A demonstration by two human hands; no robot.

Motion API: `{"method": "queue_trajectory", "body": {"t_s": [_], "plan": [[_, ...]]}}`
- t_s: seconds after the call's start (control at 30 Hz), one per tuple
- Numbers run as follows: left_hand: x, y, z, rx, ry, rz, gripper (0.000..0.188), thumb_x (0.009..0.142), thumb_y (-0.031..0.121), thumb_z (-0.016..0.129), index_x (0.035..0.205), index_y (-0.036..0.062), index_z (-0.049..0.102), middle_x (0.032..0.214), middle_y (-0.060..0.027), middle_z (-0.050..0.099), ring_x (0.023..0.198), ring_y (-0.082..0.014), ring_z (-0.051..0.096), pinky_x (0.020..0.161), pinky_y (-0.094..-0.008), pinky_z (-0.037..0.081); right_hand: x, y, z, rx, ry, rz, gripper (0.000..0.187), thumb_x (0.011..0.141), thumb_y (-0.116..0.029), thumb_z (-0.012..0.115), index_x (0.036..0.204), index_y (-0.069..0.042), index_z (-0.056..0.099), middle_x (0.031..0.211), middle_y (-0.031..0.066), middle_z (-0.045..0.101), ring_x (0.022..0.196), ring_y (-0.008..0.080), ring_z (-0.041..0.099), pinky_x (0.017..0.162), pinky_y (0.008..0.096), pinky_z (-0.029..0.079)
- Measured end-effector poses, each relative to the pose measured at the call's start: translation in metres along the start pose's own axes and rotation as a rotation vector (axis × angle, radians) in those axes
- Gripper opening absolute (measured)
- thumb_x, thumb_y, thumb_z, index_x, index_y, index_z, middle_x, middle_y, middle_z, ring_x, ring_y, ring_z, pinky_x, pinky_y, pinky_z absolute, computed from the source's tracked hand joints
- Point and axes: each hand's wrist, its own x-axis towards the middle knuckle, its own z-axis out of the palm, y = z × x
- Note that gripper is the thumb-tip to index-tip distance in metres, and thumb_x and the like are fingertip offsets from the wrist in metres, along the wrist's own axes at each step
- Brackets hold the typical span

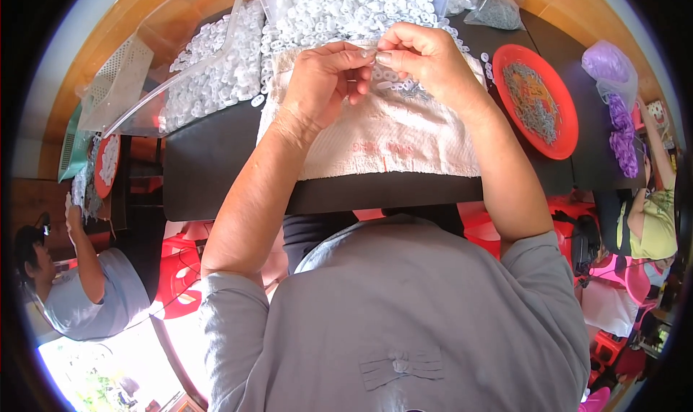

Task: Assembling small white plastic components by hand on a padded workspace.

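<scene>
My left hand (pixel 325 80) and my right hand (pixel 431 62) meet fingertip to fingertip over a pale cloth (pixel 390 141) on the dark table. Thumb and finger of each hand are pinched together. Whatever they hold between them is too small to make out. A few small white plastic pieces (pixel 390 85) lie on the cloth beneath my right hand. Just beyond both hands spreads a large heap of white oval plastic pieces with holes (pixel 346 11). A red plate (pixel 564 141) to my right carries many small grey metal pieces (pixel 530 102).
A clear plastic bin (pixel 137 123) with more white pieces lies at the left. Clear bags (pixel 494 11) of grey bits stand at the far right, near a purple bag (pixel 610 62). One person (pixel 94 289) sits at the left; another (pixel 653 224) is at the right.
</scene>
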Motion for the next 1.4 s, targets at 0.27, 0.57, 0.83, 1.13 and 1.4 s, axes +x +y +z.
{"method": "queue_trajectory", "body": {"t_s": [0.27, 0.57, 0.83, 1.13, 1.4], "plan": [[-0.007, 0.010, -0.006, 0.001, 0.060, 0.066, 0.010, 0.080, 0.005, 0.067, 0.081, -0.0040, 0.063, 0.066, -0.0080, 0.059, 0.056, -0.0145, 0.055, 0.047, -0.0254, 0.040, -0.004, -0.009, -0.011, -0.617, -0.181, -0.022, 0.008, 0.075, -0.005, 0.065, 0.083, -0.005, 0.064, 0.065, 0.0049, 0.061, 0.060, 0.0134, 0.058, 0.057, 0.0293, 0.043], [-0.015, -0.021, -0.031, 0.980, 0.124, 0.320, 0.007, 0.075, 0.005, 0.063, 0.080, 0.0011, 0.064, 0.069, -0.0093, 0.062, 0.060, -0.0204, 0.059, 0.059, -0.0359, 0.048, -0.008, -0.004, 0.006, -0.851, -0.250, -0.072, 0.015, 0.071, -0.006, 0.059, 0.083, -0.010, 0.068, 0.077, 0.0138, 0.066, 0.081, 0.0323, 0.064, 0.071, 0.0438, 0.048], [-0.016, -0.027, -0.025, 1.472, 0.082, 0.594, 0.006, 0.076, 0.007, 0.063, 0.081, 0.0043, 0.061, 0.081, -0.0127, 0.060, 0.074, -0.0341, 0.061, 0.067, -0.0409, 0.048, -0.004, 0.004, 0.003, -0.729, -0.156, -0.084, 0.010, 0.073, -0.007, 0.058, 0.079, -0.007, 0.067, 0.076, 0.0149, 0.065, 0.079, 0.0332, 0.064, 0.070, 0.0439, 0.048], [-0.018, -0.024, -0.028, 1.447, 0.019, 0.644, 0.004, 0.078, 0.007, 0.061, 0.081, 0.0045, 0.061, 0.082, -0.0125, 0.059, 0.074, -0.0344, 0.061, 0.067, -0.0423, 0.048, -0.002, 0.007, -0.007, -0.844, -0.136, -0.075, 0.011, 0.075, -0.011, 0.062, 0.083, -0.003, 0.065, 0.078, 0.0141, 0.065, 0.073, 0.0316, 0.063, 0.068, 0.0390, 0.047], [-0.019, -0.018, -0.027, 1.024, 0.025, 0.460, 0.007, 0.079, 0.006, 0.064, 0.081, -0.0006, 0.061, 0.068, -0.0061, 0.058, 0.060, -0.0200, 0.058, 0.054, -0.0342, 0.044, -0.001, 0.003, 0.000, -0.255, -0.131, 0.049, 0.006, 0.079, -0.003, 0.063, 0.084, 0.000, 0.063, 0.071, 0.0019, 0.061, 0.064, 0.0111, 0.057, 0.059, 0.0268, 0.044]]}}
